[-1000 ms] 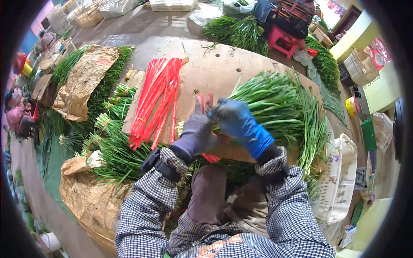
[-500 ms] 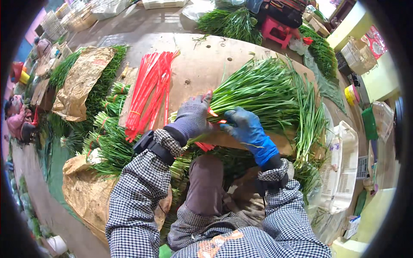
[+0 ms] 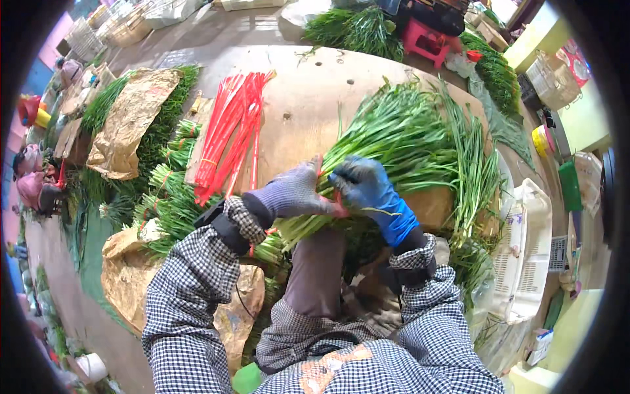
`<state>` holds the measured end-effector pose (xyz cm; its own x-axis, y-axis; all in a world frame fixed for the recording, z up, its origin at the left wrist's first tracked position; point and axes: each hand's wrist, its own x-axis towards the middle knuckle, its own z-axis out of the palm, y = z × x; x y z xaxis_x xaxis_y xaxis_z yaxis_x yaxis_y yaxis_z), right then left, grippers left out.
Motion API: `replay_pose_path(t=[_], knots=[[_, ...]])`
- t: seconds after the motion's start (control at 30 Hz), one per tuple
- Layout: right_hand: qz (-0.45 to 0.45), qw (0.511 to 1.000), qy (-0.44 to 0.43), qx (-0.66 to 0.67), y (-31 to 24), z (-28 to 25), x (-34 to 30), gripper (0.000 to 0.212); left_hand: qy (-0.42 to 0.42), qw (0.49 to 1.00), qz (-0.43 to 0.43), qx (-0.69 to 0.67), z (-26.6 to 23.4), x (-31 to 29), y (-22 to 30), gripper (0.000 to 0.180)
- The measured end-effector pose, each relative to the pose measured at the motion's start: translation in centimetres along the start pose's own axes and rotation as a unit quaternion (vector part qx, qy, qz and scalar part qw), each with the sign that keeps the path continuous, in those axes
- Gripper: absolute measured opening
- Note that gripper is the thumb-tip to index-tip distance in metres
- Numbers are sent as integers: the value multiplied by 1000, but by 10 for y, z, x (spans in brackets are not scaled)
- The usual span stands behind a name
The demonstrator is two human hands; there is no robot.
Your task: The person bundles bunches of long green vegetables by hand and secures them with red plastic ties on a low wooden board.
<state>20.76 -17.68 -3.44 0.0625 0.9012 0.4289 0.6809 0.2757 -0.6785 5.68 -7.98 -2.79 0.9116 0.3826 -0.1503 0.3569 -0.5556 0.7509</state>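
A bunch of green chives (image 3: 400, 138) lies over the near edge of the wooden board (image 3: 289, 85), its pale stalk ends toward my lap and its leaves fanning away to the right. My left hand (image 3: 298, 190), in a purple-grey glove, is closed around the stalks. On their right side, my right hand (image 3: 366, 187), in a blue glove, has its fingers pinched together at a red strip (image 3: 338, 199) that runs around the bunch. Most of that strip is hidden by the gloves. Left of the bunch, a pile of red strips (image 3: 226, 138) rests on the board.
Loose chives (image 3: 474, 171) hang over the board's right edge, near a white plastic basket (image 3: 525, 243). Tied bunches (image 3: 174, 210) are heaped at the left, beside brown paper (image 3: 134, 121). A person sits on a pink stool (image 3: 425, 46) at the back; others are at far left.
The bunch has been tilted, its stalk ends now lower and nearer me. My left hand has turned around the stalks, and my right hand has come in against them, its fingers closing at the red strip.
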Motion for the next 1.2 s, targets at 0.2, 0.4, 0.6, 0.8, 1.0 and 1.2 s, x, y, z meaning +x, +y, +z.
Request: replay_pose_path(t=[0.2,0.4,0.6,0.8,1.0,1.2], knots=[[18,997,-16,-68,-4,2,-11,10,52,977,12,206,24,-7,1,104],[-6,1000,7,-25,-43,-7,-24,9,65,990,19,125,11,3,-4,80],[-13,998,12,-52,-23,5,-11,9,89,969,-6,229,33,-4,-1,97],[20,999,-42,-2,-8,6,-12,12,81,972,-41,215,35,-10,7,100],[69,996,27,45,-1,-25,-25,33,109,967,8,230,38,-9,4,96],[86,993,-84,0,-19,-11,-11,30,122,969,7,214,42,-10,-2,96]])
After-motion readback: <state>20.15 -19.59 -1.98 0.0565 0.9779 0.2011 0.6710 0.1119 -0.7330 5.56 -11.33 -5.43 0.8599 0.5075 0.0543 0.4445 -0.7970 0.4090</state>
